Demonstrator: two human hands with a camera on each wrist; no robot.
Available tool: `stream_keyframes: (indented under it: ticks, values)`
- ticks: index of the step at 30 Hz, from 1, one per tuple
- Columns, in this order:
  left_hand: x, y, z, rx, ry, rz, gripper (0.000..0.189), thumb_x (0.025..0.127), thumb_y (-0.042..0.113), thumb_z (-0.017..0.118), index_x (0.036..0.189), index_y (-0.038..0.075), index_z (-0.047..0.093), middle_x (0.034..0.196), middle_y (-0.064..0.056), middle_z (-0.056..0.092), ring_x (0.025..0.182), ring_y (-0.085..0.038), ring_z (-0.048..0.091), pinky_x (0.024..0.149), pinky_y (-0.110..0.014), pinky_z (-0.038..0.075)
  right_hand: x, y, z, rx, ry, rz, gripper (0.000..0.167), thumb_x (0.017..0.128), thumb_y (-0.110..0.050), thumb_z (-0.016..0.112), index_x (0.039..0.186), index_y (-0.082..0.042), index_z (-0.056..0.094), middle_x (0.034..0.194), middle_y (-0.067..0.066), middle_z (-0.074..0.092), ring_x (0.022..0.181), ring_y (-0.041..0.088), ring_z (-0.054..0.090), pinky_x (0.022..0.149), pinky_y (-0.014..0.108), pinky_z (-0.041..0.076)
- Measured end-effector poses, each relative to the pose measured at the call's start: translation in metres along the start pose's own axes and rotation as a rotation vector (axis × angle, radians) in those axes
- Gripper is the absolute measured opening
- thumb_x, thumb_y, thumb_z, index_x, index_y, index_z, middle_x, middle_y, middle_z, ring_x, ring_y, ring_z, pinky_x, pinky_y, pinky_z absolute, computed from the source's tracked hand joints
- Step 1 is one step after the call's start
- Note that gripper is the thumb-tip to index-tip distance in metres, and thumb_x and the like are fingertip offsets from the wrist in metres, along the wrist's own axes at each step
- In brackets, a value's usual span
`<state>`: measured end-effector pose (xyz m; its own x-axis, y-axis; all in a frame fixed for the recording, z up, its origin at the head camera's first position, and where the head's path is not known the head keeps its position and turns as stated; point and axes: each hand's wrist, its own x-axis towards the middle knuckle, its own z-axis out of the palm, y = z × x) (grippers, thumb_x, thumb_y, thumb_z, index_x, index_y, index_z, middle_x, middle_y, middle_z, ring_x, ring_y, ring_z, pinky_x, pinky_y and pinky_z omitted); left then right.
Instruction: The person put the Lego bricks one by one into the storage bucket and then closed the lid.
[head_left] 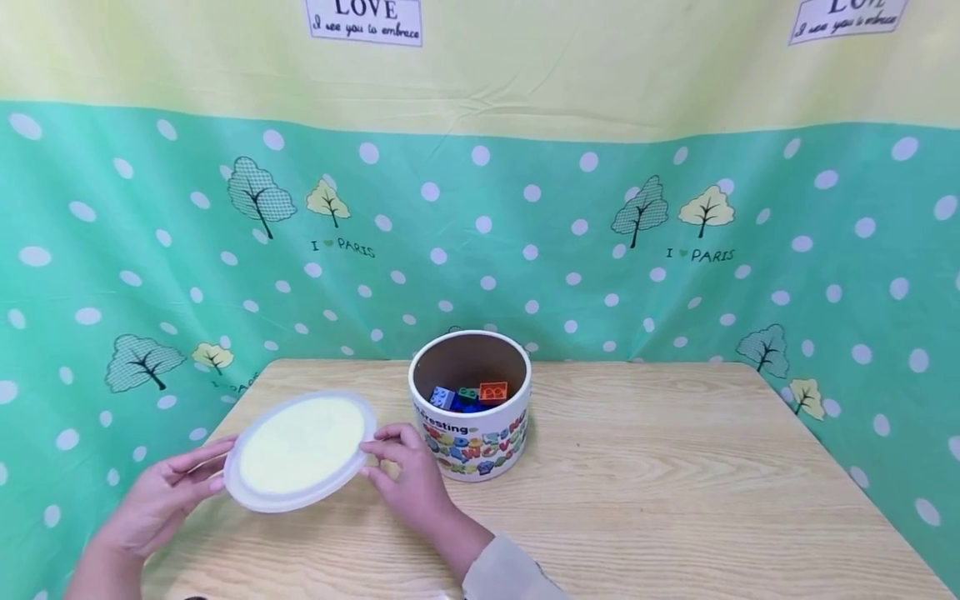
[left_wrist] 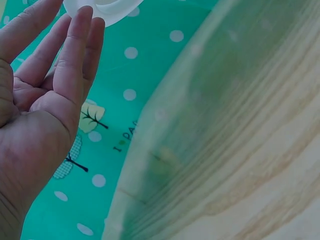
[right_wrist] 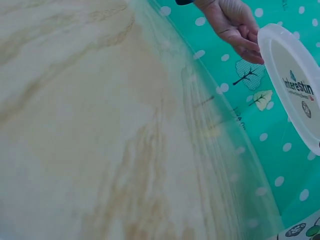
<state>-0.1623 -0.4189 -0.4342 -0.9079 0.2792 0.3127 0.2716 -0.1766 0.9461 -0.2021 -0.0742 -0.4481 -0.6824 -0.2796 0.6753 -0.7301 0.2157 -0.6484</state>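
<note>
A round white lid (head_left: 303,450) with a pale yellow face is held tilted above the table, left of the tub. My left hand (head_left: 168,496) holds its left rim with the fingertips; in the left wrist view the fingers of that hand (left_wrist: 50,85) reach up to the lid's white edge (left_wrist: 117,11). My right hand (head_left: 412,479) pinches the right rim. Printed lettering shows on the lid's other face (right_wrist: 295,90) in the right wrist view. Beside my right hand stands a white tub (head_left: 480,446) with colourful letters, uncovered. Inside it lie toy building bricks (head_left: 492,392), orange, green and blue.
The wooden table (head_left: 675,475) extends to the right of the tub and toward the front. Behind and at both sides hangs a green cloth (head_left: 480,250) with white dots and trees. A small dark object (head_left: 197,597) shows at the bottom edge.
</note>
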Motion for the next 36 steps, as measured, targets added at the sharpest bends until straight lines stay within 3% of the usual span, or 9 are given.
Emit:
stream_keyframes:
  ticks: [3,8,13,19,26,32,36]
  values:
    - [0.001,0.005,0.003,-0.024,-0.002,0.031,0.053,0.09,-0.024,0.043,0.137,-0.001,0.052,0.133,0.0,0.061,0.117,-0.011,0.059,0.093,-0.024,0.05,0.001,-0.004,-0.003,0.008,0.031,-0.037,0.028,0.081,-0.007,0.078,0.109,-0.009,0.074,0.117,0.003,0.058,0.105,0.009,0.057,0.085,0.017,0.05]
    - [0.002,0.016,0.008,-0.104,-0.03,0.113,0.056,0.087,-0.03,0.04,0.136,-0.004,0.052,0.135,-0.005,0.059,0.12,-0.014,0.057,0.094,-0.027,0.049,0.005,-0.014,-0.01,0.131,0.055,-0.036,0.027,0.081,-0.006,0.078,0.108,-0.008,0.075,0.118,0.004,0.058,0.108,0.017,0.057,0.088,0.022,0.051]
    - [0.009,0.028,0.015,-0.099,-0.067,0.171,0.057,0.087,-0.03,0.039,0.138,-0.008,0.046,0.138,-0.008,0.056,0.122,-0.017,0.056,0.096,-0.028,0.048,0.011,-0.025,-0.02,0.211,0.097,-0.061,0.025,0.08,-0.005,0.078,0.105,-0.004,0.075,0.117,0.01,0.059,0.106,0.026,0.057,0.089,0.026,0.051]
    - [0.02,0.038,0.033,-0.086,-0.035,0.195,0.054,0.088,-0.029,0.039,0.138,-0.009,0.046,0.141,-0.007,0.054,0.122,-0.016,0.056,0.097,-0.027,0.046,0.022,-0.043,-0.043,0.219,0.144,-0.141,0.023,0.078,0.005,0.077,0.1,0.006,0.074,0.111,0.021,0.059,0.101,0.035,0.058,0.088,0.028,0.053]
    - [0.034,0.04,0.053,-0.213,0.007,0.238,0.053,0.088,-0.03,0.036,0.134,-0.008,0.051,0.137,-0.008,0.056,0.119,-0.017,0.058,0.097,-0.028,0.045,0.028,-0.061,-0.064,0.215,0.169,-0.15,0.026,0.08,0.008,0.074,0.105,0.007,0.071,0.112,0.023,0.056,0.106,0.036,0.055,0.09,0.031,0.053]
    - [0.044,0.04,0.066,-0.351,-0.026,0.302,0.049,0.091,-0.028,0.035,0.134,-0.01,0.049,0.138,-0.015,0.054,0.121,-0.023,0.057,0.101,-0.029,0.041,0.028,-0.063,-0.071,0.288,0.195,-0.156,0.025,0.081,0.01,0.071,0.106,0.009,0.069,0.111,0.025,0.052,0.105,0.037,0.053,0.085,0.035,0.056]
    - [0.053,0.039,0.075,-0.405,-0.046,0.343,0.045,0.092,-0.025,0.036,0.133,-0.01,0.05,0.137,-0.016,0.055,0.122,-0.024,0.057,0.101,-0.03,0.043,0.031,-0.06,-0.078,0.352,0.217,-0.211,0.024,0.08,0.016,0.069,0.104,0.014,0.067,0.107,0.027,0.049,0.102,0.036,0.052,0.085,0.036,0.056]
